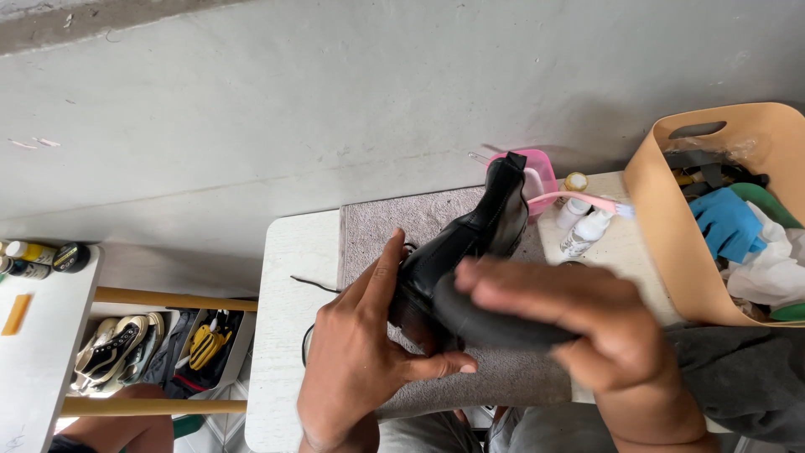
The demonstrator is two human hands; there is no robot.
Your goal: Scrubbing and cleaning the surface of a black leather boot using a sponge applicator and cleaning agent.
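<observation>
Boot (pixel 470 243), black, gripped round the toe w/ my left hand (pixel 360 352), right hand (pixel 579 323) closed on a dark pad (pixel 495 323) pressed to it, over grey mat (pixel 419 214).

Two small white bottles (pixel 580 225) lie by the pink tub; yellow-capped and black jars (pixel 40 257) sit far left.

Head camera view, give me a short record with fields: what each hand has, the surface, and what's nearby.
left hand: left hand grips the black boot at its toe end
right hand: right hand presses a dark pad against the boot; blurred
surface: grey mat on a white table
right side: tan basket with cloths, small bottles, pink tub
lower left: shelf with sneakers
</observation>
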